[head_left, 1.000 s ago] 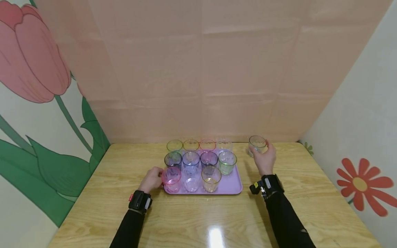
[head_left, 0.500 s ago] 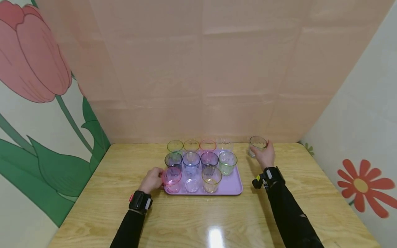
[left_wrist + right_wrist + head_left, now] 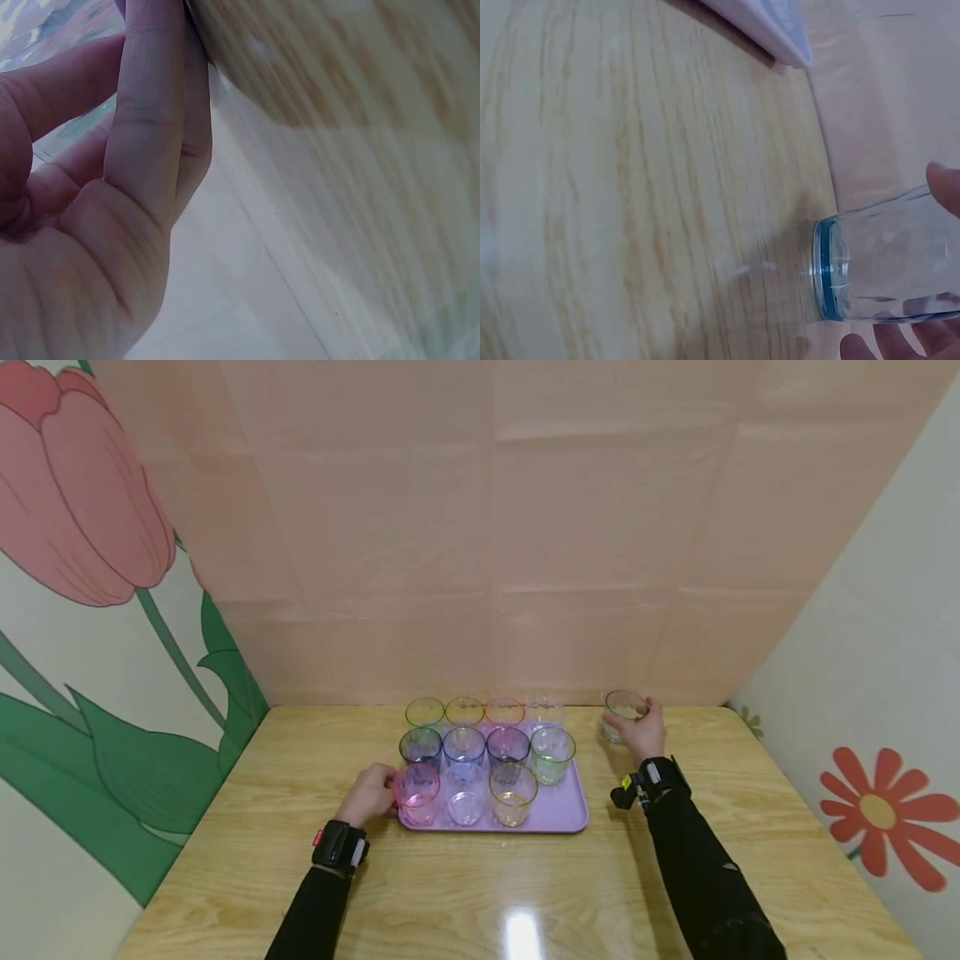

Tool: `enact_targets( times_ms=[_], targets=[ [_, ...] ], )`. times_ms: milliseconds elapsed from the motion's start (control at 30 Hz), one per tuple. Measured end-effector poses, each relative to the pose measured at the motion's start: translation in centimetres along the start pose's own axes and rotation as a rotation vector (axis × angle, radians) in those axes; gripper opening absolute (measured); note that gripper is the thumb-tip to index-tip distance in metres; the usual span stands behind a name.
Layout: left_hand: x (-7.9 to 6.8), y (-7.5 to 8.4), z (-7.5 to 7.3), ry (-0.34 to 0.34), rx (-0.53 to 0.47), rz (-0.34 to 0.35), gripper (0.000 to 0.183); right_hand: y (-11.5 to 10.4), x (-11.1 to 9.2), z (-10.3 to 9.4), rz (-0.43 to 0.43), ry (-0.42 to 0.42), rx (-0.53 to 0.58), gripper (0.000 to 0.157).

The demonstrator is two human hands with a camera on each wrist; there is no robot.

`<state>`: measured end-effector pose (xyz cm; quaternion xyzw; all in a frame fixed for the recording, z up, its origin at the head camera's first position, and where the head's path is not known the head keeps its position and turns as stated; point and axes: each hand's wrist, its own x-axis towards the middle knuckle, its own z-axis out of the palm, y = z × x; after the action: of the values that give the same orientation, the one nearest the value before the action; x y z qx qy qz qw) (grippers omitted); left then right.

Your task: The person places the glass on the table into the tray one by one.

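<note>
A lilac tray (image 3: 558, 814) carries several clear drinking glasses with coloured rims, in rows. My left hand (image 3: 367, 795) grips the tray's left edge at the front corner, beside the pink-rimmed glass (image 3: 417, 797). The left wrist view has that hand (image 3: 112, 172) close up with its fingers extended along the edge; the fingertips run out of frame. At the back right, beyond the tray, my right hand (image 3: 640, 731) holds a dark-rimmed glass (image 3: 613, 733) upright, thumb on one side and fingers on the other. Its thick bluish base (image 3: 829, 268) is close over the tabletop in the right wrist view.
On the tray, a yellow-rimmed glass (image 3: 513, 797) stands at the front and a green-rimmed one (image 3: 552, 760) at the right of the middle row. The wooden table (image 3: 450, 893) ends at a beige-covered wall (image 3: 480, 568) behind. Painted walls rise on both sides.
The right hand and its glass have shifted very slightly toward the person and down. The left hand and the tray look unchanged, with only a small drift of the whole view.
</note>
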<state>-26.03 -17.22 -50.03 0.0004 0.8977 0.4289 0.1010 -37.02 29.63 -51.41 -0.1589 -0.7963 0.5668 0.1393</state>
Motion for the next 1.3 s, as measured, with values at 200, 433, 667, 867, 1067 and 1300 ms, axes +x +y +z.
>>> enact_targets(
  times_ms=[200,433,667,867,1067,1300],
  targets=[
    [0.1,0.1,0.1,0.011,0.000,0.016,0.020,0.1,0.1,0.3,-0.023,0.094,0.051,0.080],
    [0.2,0.0,0.1,0.013,-0.006,0.018,0.022,0.3,-0.1,0.2,0.000,0.138,0.044,0.083],
    [0.0,-0.1,0.1,0.017,-0.017,0.016,0.021,0.5,-0.8,0.5,-0.035,0.123,0.054,0.082],
    [-0.1,-0.2,0.3,0.018,-0.025,0.022,0.022,0.5,-2.6,0.4,-0.001,0.074,0.079,0.084],
    [0.0,-0.3,0.2,0.028,-0.021,0.026,0.023,-0.2,-4.0,0.4,-0.050,0.081,0.154,0.078],
    [0.0,-0.2,0.2,0.015,-0.004,0.000,0.023,-0.9,-5.7,0.5,-0.051,0.110,0.237,0.074]
  ],
)
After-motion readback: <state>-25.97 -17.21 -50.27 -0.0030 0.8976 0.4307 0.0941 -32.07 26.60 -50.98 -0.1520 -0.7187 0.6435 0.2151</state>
